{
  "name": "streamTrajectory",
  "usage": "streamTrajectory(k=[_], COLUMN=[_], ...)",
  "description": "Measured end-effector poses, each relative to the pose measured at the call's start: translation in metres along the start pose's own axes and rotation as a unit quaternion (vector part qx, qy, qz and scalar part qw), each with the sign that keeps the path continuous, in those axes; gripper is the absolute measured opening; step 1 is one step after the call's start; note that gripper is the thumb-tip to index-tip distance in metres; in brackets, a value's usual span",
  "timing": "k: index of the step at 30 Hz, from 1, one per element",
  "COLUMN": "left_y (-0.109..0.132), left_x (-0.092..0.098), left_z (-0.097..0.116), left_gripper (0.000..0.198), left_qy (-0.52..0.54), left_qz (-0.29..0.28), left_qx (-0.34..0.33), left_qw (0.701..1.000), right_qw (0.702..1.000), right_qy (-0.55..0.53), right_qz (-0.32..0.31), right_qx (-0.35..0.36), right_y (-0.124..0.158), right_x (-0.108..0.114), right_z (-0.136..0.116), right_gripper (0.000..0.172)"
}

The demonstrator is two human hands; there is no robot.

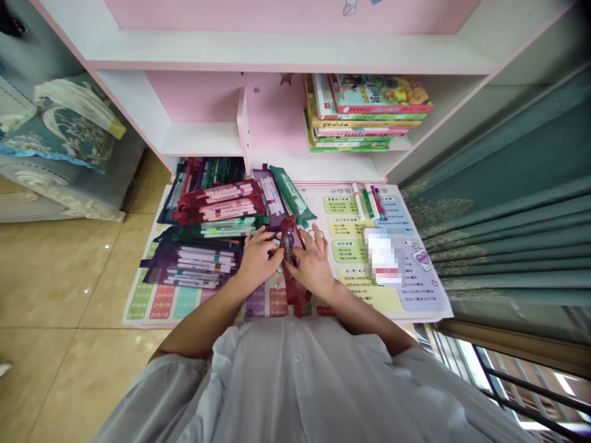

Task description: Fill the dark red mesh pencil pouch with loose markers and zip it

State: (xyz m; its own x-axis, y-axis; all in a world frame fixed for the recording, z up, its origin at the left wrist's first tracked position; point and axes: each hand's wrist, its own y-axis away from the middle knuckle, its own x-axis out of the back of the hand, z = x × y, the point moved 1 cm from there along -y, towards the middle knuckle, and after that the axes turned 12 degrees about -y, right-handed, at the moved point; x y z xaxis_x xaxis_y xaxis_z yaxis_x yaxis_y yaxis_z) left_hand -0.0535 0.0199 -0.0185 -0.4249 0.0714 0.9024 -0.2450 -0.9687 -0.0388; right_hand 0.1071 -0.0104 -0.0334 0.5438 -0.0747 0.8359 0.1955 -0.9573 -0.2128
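A dark red mesh pencil pouch (294, 292) lies lengthwise in front of me on the desk, with dark markers showing inside its upper part. At its left edge my left hand (261, 258) grips it with the thumb and a bent finger. From the other side my right hand (314, 263) presses its thumb onto the pouch, its other fingers reaching forward along the right edge. Close to my left hand lie a green mesh pouch (221, 229) and a purple mesh pouch (194, 264), both filled with pens.
More pen-filled pouches are piled at the back left, including a red one (226, 200) and a green one (293, 195). Loose markers (369, 200) and a blurred white rectangular item (383, 257) lie right on the printed desk mat (341, 295). Books (369, 117) are stacked on the shelf.
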Motion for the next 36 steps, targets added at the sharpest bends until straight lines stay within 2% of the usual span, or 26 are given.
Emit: streamTrajectory(k=[7,12,16,21,24,27,32,36], left_y=[0.000,0.000,-0.001,-0.001,-0.001,-0.001,-0.001,-0.001], left_x=[-0.002,-0.001,-0.001,-0.003,-0.003,-0.003,-0.002,-0.001], left_z=[-0.001,-0.001,-0.001,-0.002,-0.002,-0.002,-0.002,-0.001], left_gripper=[0.023,0.024,0.025,0.025,0.025,0.025,0.025,0.025], left_qy=[0.007,0.009,0.006,0.007,0.007,0.007,0.005,0.008], left_qz=[0.008,0.008,0.003,0.008,0.006,0.005,0.004,-0.001], left_qx=[-0.005,-0.007,-0.006,-0.005,-0.005,-0.003,0.000,0.002], left_qw=[1.000,1.000,1.000,1.000,1.000,1.000,1.000,1.000], right_qw=[1.000,0.998,0.989,0.946,0.925,0.919,0.905,0.904], right_qy=[-0.005,-0.008,0.086,0.180,0.195,0.202,0.208,0.202], right_qz=[0.024,0.059,0.069,0.049,0.021,0.010,-0.045,-0.058], right_qx=[0.010,-0.005,-0.102,-0.265,-0.327,-0.339,-0.368,-0.372], right_y=[0.004,-0.008,-0.036,-0.074,-0.087,-0.093,-0.098,-0.098], right_x=[0.004,0.029,0.062,0.088,0.087,0.081,0.074,0.075], right_z=[0.002,0.019,0.057,0.121,0.152,0.170,0.174,0.167], right_gripper=[0.020,0.030,0.033,0.035,0.039,0.040,0.045,0.045])
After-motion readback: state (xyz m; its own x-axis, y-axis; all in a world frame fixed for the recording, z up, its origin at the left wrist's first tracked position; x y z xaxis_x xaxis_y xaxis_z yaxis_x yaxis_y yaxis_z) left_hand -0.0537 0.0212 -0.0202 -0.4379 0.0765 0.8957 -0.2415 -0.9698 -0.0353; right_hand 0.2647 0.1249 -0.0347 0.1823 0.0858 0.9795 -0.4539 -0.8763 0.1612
